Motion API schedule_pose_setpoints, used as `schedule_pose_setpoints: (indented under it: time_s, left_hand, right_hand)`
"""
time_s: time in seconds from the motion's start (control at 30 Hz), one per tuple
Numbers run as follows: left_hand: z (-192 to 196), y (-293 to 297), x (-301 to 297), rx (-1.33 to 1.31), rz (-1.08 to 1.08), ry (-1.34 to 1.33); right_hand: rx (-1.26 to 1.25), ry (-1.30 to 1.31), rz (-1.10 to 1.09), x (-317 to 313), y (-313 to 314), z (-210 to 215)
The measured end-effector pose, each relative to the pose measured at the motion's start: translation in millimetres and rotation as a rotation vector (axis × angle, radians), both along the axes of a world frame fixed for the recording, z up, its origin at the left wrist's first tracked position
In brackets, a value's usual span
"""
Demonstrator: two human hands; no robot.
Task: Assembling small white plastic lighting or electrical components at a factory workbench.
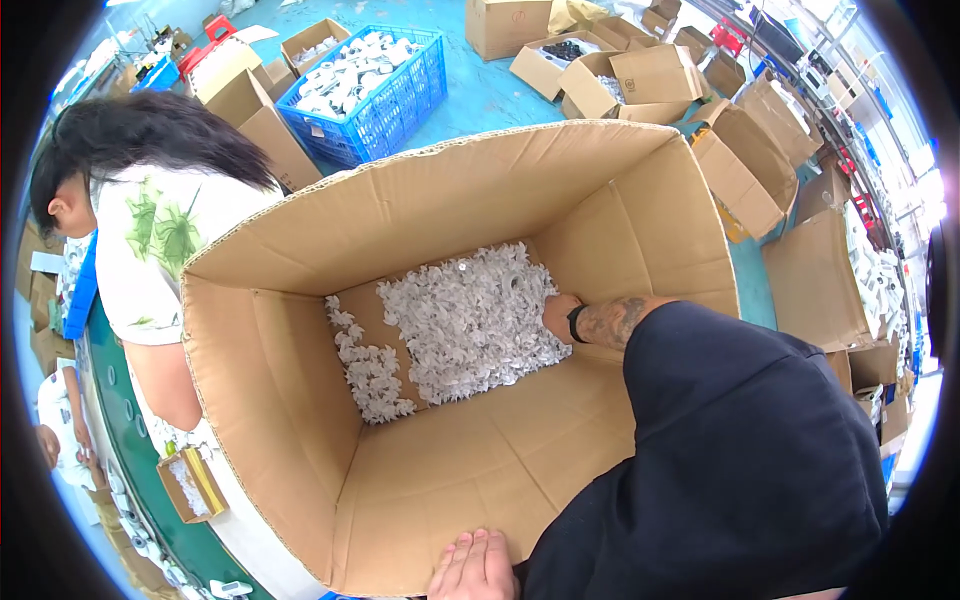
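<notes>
A large brown cardboard box (420,215) stands open before me. On its bottom lies a heap of small white plastic pieces (465,325), with a narrower strip of them along the left side and bare cardboard between. My right hand (560,317) reaches deep inside, at the right edge of the heap; its fingers are hidden among the pieces, so any hold cannot be made out. A dark band circles that wrist. At the near side, my left hand (475,565) lies flat against the cardboard wall, fingers extended and holding nothing.
Left of the box, a person (165,230) in a patterned white top leans over a green-topped bench (125,410). A small carton (192,485) of white pieces sits there. Beyond stand a blue crate (365,125) full of white parts and several open cartons (655,80).
</notes>
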State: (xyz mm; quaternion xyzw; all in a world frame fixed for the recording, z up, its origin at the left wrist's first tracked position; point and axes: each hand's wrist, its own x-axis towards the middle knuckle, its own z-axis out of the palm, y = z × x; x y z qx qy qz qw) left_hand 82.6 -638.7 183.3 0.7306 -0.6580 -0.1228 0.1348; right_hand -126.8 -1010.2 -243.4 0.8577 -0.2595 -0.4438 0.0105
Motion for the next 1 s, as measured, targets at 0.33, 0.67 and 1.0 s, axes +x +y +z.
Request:
schedule_pose_setpoints:
  time_s: [0.33, 0.67, 1.0]
  left_hand:
    - [7, 0, 1, 0.004, -0.004, -0.003]
    - [13, -24, -4, 0.01, 0.014, -0.005]
    - [8, -43, -2, -0.001, 0.009, 0.009]
  right_hand:
    - [0.228, -0.845, -0.675, 50, -78, 43]
    - [0.63, -0.913, -1.26, 41, -82, 33]
    - [0.357, -0.881, -0.657, 34, -88, -3]
